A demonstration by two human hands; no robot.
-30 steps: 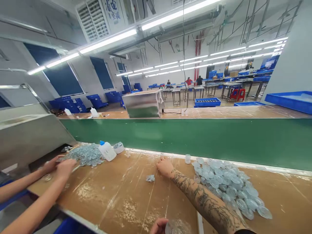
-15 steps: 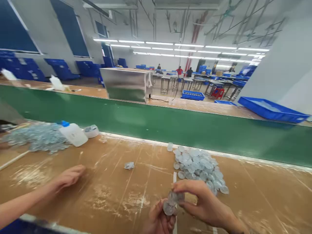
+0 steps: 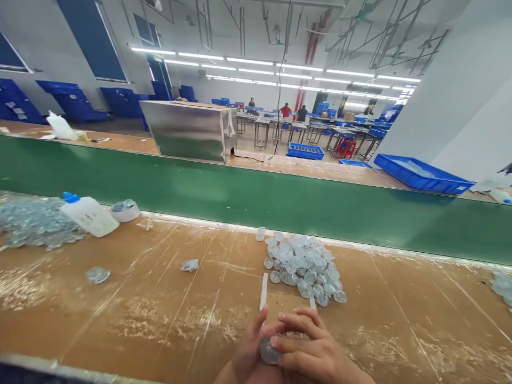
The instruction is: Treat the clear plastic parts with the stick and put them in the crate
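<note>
Low in the view, my left hand (image 3: 247, 356) cradles a round clear plastic disc (image 3: 269, 352) in its palm, fingers curled round it. My right hand (image 3: 318, 349) lies over it from the right with its fingertips pressed on the disc's edge. Part of another clear piece (image 3: 295, 335) shows beneath the right fingers, mostly hidden. Just beyond my hands is a pile of similar clear discs (image 3: 308, 264). White tape strips (image 3: 264, 290) run along the table between hands and pile.
Left on the table (image 3: 160, 298) are a single clear disc (image 3: 98, 274), a crumpled clear scrap (image 3: 189, 265), a white bottle with blue cap (image 3: 91, 214), a tape roll (image 3: 125, 211) and another clear heap (image 3: 36, 221). A green barrier (image 3: 224, 194) runs behind; a blue tray (image 3: 424, 173) stands above it.
My right hand has moved from pinching beside the disc to lying over it. The view has turned right. Another person's arm at the left is gone, and a clear disc shows there.
</note>
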